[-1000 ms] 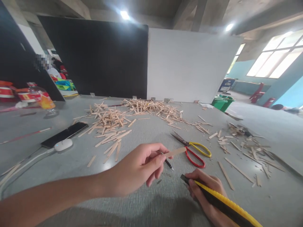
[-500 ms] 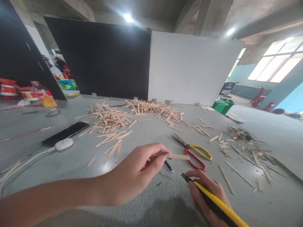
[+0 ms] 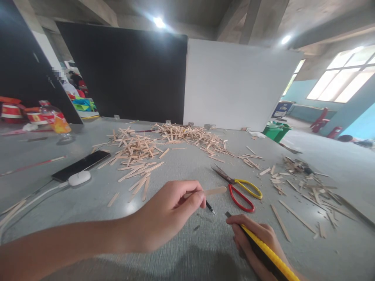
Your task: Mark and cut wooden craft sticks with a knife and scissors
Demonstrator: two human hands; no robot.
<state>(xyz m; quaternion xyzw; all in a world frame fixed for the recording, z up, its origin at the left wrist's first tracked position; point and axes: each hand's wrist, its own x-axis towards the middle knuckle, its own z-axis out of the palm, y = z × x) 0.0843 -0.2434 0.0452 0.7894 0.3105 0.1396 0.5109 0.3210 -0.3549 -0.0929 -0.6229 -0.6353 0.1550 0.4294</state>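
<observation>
My left hand (image 3: 170, 212) is closed in a pinch on a flat wooden stick (image 3: 215, 191), held a little above the grey table (image 3: 181, 164). A black pen (image 3: 209, 207) lies on the table just under that hand's fingertips. My right hand (image 3: 258, 242) is wrapped round a yellow and black utility knife (image 3: 268, 253), its tip pointing up and to the left towards the stick. Red and yellow scissors (image 3: 238, 187) lie shut just beyond the stick.
Heaps of wooden sticks (image 3: 137, 150) cover the middle and back of the table, with cut bits (image 3: 304, 183) scattered at the right. A black phone (image 3: 80, 166) and a white charger (image 3: 79, 178) lie at the left. A bottle (image 3: 57, 123) stands far left.
My left hand drew the stick back slightly to the left and tilted it. My right hand with the knife slid a little down and right.
</observation>
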